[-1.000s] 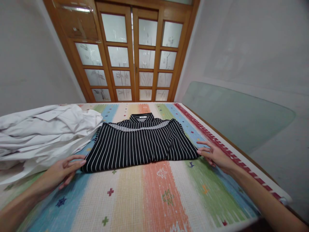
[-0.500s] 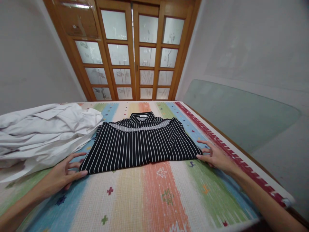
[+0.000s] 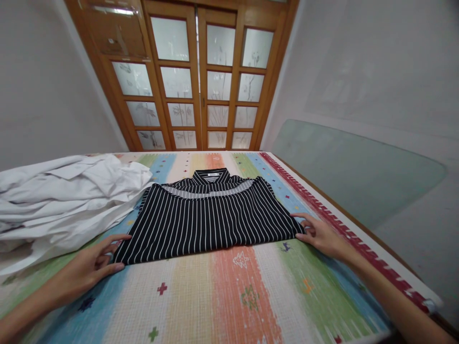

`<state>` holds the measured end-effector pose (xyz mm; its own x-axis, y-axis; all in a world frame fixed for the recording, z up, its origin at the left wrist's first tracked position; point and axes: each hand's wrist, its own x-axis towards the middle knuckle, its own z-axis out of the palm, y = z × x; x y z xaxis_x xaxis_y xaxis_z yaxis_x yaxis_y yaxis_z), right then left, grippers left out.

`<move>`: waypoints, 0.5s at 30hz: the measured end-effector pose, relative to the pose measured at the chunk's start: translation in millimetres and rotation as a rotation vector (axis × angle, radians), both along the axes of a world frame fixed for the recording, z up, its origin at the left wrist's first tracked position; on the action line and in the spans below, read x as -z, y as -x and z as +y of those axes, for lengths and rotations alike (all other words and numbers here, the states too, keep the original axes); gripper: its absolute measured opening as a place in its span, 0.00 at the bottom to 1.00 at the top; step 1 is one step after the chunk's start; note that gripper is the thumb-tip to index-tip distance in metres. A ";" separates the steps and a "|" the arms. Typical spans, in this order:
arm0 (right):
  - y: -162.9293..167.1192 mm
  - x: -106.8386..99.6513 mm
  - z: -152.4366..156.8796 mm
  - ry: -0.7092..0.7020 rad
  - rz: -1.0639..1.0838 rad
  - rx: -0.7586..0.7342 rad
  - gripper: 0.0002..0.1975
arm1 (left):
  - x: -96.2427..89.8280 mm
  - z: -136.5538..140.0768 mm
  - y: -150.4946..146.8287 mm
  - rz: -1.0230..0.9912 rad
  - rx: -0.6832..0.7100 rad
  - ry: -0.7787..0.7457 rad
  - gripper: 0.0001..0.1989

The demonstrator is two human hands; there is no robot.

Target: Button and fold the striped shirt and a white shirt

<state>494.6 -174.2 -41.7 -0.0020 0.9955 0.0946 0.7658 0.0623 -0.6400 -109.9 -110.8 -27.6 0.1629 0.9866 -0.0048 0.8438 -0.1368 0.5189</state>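
A multicoloured patterned cloth (image 3: 190, 296) spreads beneath both hands. Between them lies the folded striped shirt (image 3: 208, 220), seemingly light, soft and limp, best taken by its near corners. The left hand (image 3: 89, 260) and right hand (image 3: 322, 234) touch these; whether they pinch, I cannot tell. White fabric (image 3: 71, 200) heaps just beyond the left.

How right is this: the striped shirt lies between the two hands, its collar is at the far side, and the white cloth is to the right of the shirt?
One thing is wrong: in the head view, the white cloth is to the left of the striped shirt, which lies between the two hands, collar at the far side.
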 end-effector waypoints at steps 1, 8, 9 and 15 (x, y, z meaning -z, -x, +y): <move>-1.3 -0.4 0.1 0.017 -0.010 -0.009 0.28 | -0.7 0.1 0.6 -0.010 0.041 0.044 0.30; -7.0 -9.9 19.0 -0.135 -0.212 0.052 0.22 | -26.9 12.5 -9.9 0.112 0.090 -0.092 0.29; -3.9 -12.4 25.9 -0.175 -0.233 0.055 0.19 | -30.9 17.4 -15.0 0.119 0.097 -0.148 0.28; 43.3 -20.0 80.6 -0.231 -0.281 -0.140 0.12 | -22.4 57.7 -64.7 0.162 0.314 -0.290 0.23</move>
